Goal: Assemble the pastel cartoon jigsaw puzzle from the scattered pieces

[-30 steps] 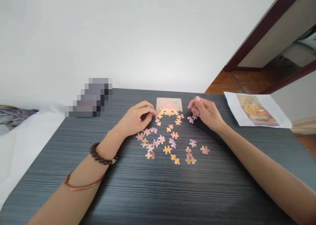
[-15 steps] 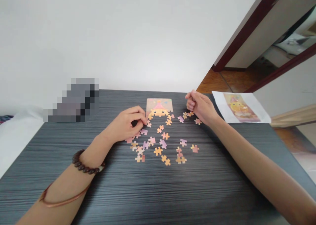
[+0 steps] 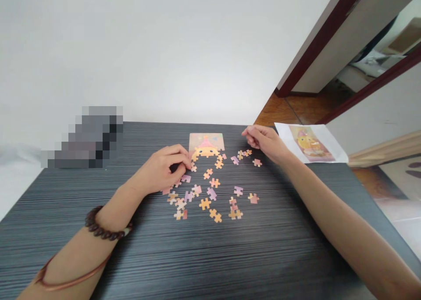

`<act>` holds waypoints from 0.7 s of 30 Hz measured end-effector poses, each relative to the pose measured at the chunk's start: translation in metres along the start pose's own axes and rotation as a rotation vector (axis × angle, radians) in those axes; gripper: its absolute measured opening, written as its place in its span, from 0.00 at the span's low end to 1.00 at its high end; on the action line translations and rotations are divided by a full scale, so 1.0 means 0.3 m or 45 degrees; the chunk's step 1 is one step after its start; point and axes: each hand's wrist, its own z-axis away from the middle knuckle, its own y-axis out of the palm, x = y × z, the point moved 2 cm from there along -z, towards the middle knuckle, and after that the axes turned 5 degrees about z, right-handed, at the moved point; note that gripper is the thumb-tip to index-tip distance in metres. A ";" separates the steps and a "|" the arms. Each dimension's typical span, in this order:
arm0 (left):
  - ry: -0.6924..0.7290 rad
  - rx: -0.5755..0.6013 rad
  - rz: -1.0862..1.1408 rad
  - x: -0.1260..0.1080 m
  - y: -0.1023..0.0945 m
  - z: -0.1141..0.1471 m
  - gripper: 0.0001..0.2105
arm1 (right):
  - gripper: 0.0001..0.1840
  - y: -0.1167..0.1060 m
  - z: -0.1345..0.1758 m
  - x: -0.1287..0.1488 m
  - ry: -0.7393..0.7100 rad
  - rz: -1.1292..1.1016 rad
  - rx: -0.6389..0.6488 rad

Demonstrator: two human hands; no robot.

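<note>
A partly joined jigsaw puzzle (image 3: 206,142) lies near the table's back edge, with a pink pointed hat and a yellow face on it. At its left edge, my left hand (image 3: 166,168) rests low with thumb and fingers pinched at a puzzle piece (image 3: 193,167), which the fingertips partly cover. To the right, my right hand (image 3: 265,143) hovers with curled fingers, and nothing shows in them. Loose pieces, such as a purple piece (image 3: 234,160) and a pink piece (image 3: 257,162), lie near it. Several more, including an orange piece (image 3: 205,204), are spread in front of the puzzle.
A paper sheet (image 3: 332,156) with a printed yellow figure lies at the table's right back edge. A blurred dark object (image 3: 85,137) stands at the left back. The dark table (image 3: 210,256) meets a white wall; a doorway opens at the right.
The whole view has shifted slightly, so things appear further left. My right hand has tipped down a little and its fingers are more curled. My left hand stays at the puzzle's left edge.
</note>
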 end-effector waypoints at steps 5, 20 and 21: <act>0.000 0.078 -0.075 -0.005 0.005 0.002 0.08 | 0.18 -0.064 0.041 0.050 0.029 0.358 0.401; 0.034 -0.057 -0.134 -0.013 0.015 0.002 0.12 | 0.05 -0.043 0.069 0.117 0.114 0.875 0.700; 0.047 -0.037 -0.143 -0.014 0.019 0.001 0.13 | 0.04 -0.025 0.073 0.129 0.089 0.913 0.711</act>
